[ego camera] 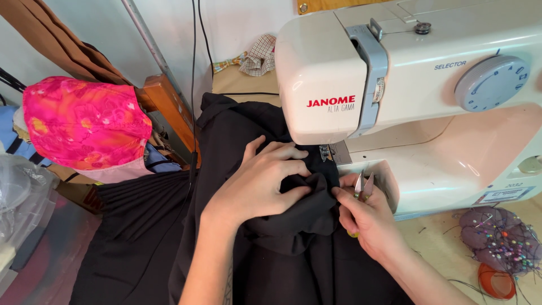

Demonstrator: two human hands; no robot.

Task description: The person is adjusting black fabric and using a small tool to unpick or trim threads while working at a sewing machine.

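- My left hand (257, 183) is pinching a fold of black cloth (293, 226) bunched beside the sewing machine (406, 85), keeping it taut.
- My right hand (370, 217) is gripping small snips (362, 186), blades parted, touching the fold.

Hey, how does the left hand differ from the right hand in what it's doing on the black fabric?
The left hand lies spread over the black fabric, bunching a fold; the right hand pinches the fold's edge from the side. The left hand holds no tool, while the right hand also holds small thread snips, blades pointing up toward the sewing machine. Both touch the same fold, just in front of the needle area.
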